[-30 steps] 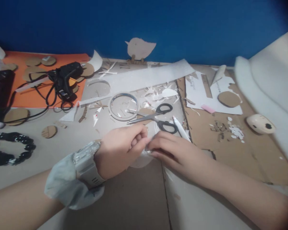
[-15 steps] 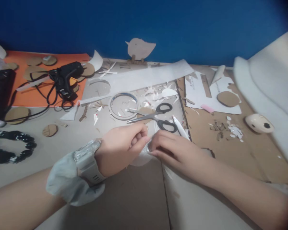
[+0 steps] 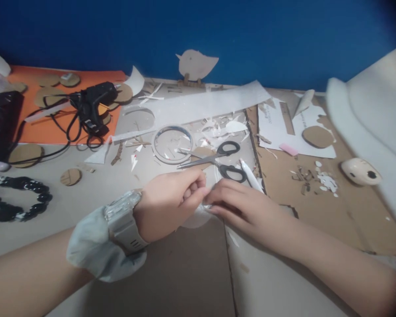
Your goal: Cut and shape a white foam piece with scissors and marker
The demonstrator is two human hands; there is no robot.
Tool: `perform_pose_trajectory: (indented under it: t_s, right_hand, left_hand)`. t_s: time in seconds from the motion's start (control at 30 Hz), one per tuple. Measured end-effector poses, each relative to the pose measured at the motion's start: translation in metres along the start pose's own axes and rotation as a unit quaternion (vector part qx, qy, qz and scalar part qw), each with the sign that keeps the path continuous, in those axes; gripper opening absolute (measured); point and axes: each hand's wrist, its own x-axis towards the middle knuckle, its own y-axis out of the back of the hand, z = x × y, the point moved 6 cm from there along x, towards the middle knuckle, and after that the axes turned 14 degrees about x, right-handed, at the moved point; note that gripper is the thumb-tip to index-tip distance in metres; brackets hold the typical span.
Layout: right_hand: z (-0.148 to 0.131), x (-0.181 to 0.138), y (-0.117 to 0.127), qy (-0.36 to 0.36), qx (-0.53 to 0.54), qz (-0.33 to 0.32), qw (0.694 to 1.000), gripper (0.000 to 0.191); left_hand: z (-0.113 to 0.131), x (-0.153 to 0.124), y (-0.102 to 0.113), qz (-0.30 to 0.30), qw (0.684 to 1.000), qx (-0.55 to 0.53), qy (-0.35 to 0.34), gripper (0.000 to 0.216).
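My left hand (image 3: 174, 200), with a watch and a scrunchie on the wrist, has its fingers curled and thumb pressed in. My right hand (image 3: 236, 200) meets it, fingertips pinched together. Between and under the fingers is a thin, whitish, translucent piece (image 3: 198, 218), mostly covered by the hands; its kind is unclear. Just beyond the hands lie scissors (image 3: 214, 159) with dark handles, blades pointing left. A roll of tape (image 3: 154, 145) lies flat by the blade tips. Near my right hand rests a white pen-like stick (image 3: 250, 175).
At left, a black glue gun (image 3: 94, 105) rests on an orange sheet (image 3: 29, 125) with cardboard discs. A beaded bracelet (image 3: 41, 207) lies in front. A bird cutout (image 3: 198, 65) stands by the blue wall. Cardboard (image 3: 330, 220), paper scraps and a cream-coloured object (image 3: 359, 171) are at right.
The whole view has shifted slightly, so things appear a little farther right. Both hands stay together on the translucent piece, with barely any finger movement.
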Motion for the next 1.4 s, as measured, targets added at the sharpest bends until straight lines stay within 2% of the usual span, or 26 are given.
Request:
perform_pose_trajectory:
  t_s: [0.6, 0.8, 0.87, 1.03, 1.17, 1.4]
  right_hand:
    - [0.000, 0.000, 0.000, 0.004, -0.009, 0.004, 1.000, 0.006]
    - [-0.003, 0.000, -0.004, 0.018, -0.042, -0.005, 0.999, 0.015]
    - [-0.004, 0.000, -0.001, 0.001, -0.025, 0.007, 1.000, 0.014]
    - [0.000, 0.006, 0.011, -0.099, 0.005, 0.064, 0.993, 0.015]
    - [-0.004, 0.013, 0.011, -0.097, -0.006, 0.055, 0.994, 0.015]
    - [-0.002, 0.011, 0.011, -0.117, 0.027, 0.066, 0.991, 0.014]
  left_hand:
    - [0.000, -0.001, -0.001, 0.002, 1.000, -0.012, -0.017, 0.015]
    - [0.000, 0.000, -0.001, -0.003, 1.000, 0.003, -0.004, 0.016]
    - [0.000, 0.000, 0.000, -0.001, 1.000, 0.007, 0.002, 0.016]
    - [0.001, 0.000, 0.001, 0.001, 1.000, -0.018, -0.021, 0.016]
    - [0.001, -0.003, 0.002, 0.010, 0.999, -0.023, -0.036, 0.016]
    - [0.005, -0.006, 0.003, 0.011, 0.997, 0.071, -0.036, 0.023]
